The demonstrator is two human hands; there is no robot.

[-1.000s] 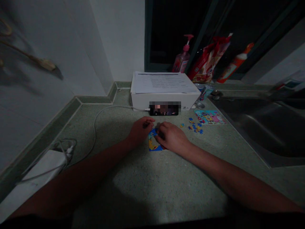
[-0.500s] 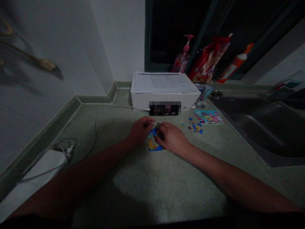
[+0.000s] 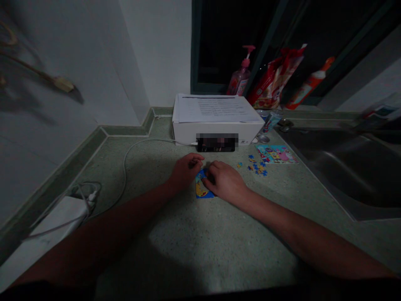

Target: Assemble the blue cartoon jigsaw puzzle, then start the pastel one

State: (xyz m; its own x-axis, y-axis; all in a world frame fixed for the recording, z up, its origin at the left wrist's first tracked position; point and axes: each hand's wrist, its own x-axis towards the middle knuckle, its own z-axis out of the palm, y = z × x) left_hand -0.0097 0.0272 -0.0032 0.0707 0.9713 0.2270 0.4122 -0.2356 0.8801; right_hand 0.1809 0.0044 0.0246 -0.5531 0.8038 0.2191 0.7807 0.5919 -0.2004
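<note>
On the speckled counter (image 3: 200,246), a jigsaw patch (image 3: 202,186) held down

I had the left hand (image 3: 184,172) curled, its fingers (image 3: 196,158) bent just beside the top edge of the patch. A dark sliver showed by the thumb, but the light was too poor for me to tell whether those fingers had hold of a piece. The right hand (image 3: 224,180) lay over the patch's right side with its fingers (image 3: 216,166) bent down onto it, the tips hidden, so I could not tell if they pinched anything. The blue and yellow patch lay flat between the hands, in front of a white cardboard box (image 3: 216,136) with a printed sheet (image 3: 216,108) on top and a phone (image 3: 216,145), its screen blurred, just before its front face. To the right lay scattered blue jigsaw pieces (image 3: 257,167) and a printed picture card (image 3: 276,154), then a steel sink (image 3: 338,167). A white cable (image 3: 124,175) curved left toward a white block (image 3: 56,221).
</note>
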